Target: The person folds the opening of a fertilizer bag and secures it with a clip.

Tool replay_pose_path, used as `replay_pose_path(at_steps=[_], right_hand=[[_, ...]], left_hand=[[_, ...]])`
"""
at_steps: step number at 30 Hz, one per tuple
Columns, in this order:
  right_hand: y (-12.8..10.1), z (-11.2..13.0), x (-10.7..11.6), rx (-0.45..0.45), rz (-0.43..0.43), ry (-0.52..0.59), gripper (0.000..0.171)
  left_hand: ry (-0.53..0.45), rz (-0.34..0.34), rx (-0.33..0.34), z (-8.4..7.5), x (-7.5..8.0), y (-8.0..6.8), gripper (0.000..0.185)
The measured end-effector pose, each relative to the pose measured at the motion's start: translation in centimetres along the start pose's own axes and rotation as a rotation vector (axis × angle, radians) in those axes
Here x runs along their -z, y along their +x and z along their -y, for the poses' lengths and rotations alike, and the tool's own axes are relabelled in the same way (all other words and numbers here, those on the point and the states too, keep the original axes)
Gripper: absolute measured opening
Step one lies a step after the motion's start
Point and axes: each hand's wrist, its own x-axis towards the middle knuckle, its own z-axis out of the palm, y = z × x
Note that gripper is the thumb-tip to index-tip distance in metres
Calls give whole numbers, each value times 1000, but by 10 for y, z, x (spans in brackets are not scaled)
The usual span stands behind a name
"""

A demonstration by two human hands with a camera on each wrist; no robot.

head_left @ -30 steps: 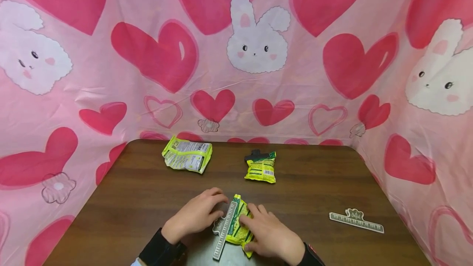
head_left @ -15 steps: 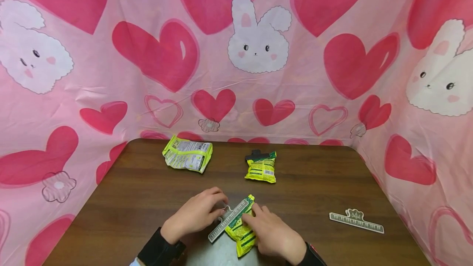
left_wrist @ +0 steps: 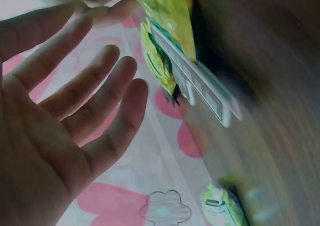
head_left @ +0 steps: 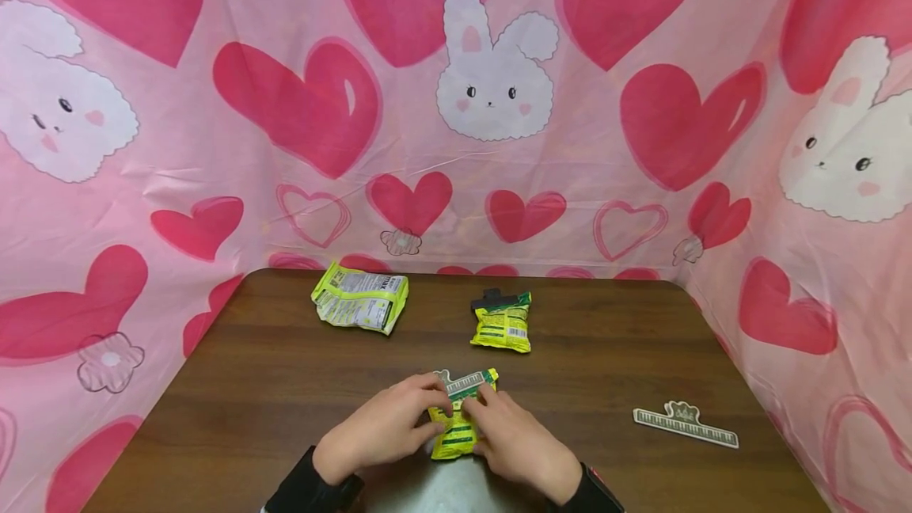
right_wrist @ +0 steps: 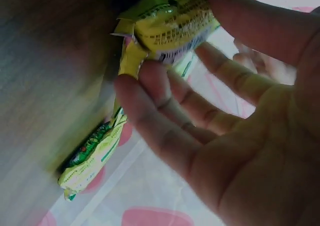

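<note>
One yellow packet [head_left: 454, 443] lies near us at the middle of the table [head_left: 598, 362], a white clip [head_left: 466, 383] across its far end. The left hand [head_left: 392, 424] and right hand [head_left: 523, 443] stand apart on either side. In the left wrist view the left fingers are spread and grip nothing; the right fingers are gently bent along the packet's right edge, touching it without, as we judge, clamping it.

We would worry first about the clip: its bar runs past the packet on the left, while a corner pokes out beyond its right end. If it bites off-centre, that corner could gape. A push from one side only could swing the packet round, since neither hand seems to pin it, and a knock on the clip's handle could loosen its hold.

Farther off, we see a large bag [head_left: 361, 299] at left, a small packet [head_left: 501, 329] with a black clip [head_left: 496, 302], and a spare clip [head_left: 685, 423] to the right, all well apart.

From above, the left fingers cover the clip's left end, and the right hand covers part of the packet's right side. Both wrist views are blurred and cut the packet off, so we cannot tell how deep the clip bites.
</note>
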Motion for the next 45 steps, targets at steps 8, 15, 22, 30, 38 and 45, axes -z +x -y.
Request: replay_pose_path(at_steps=[8,15,22,30,38,45], right_hand=[[1,-3,1,34,-8,-40,30],[6,-4,-1,-7,-11,27,28],[9,-5,-2,-7,-41,46,24],[11,-5,-5,8,-100,27,24],[11,-17,5,14,-65,116,16],[14,-46,17,-77,-298,25,25]], left_hand=[[113,92,-88,-10,-12,1,14],[161,88,-180,-12,-22,2,13],[225,42,-199,-11,-28,4,16],[281,41,-153,-11,-30,6,19],[341,56,-53,-20,-29,1,29],[375,92,0,-24,-29,-1,34]])
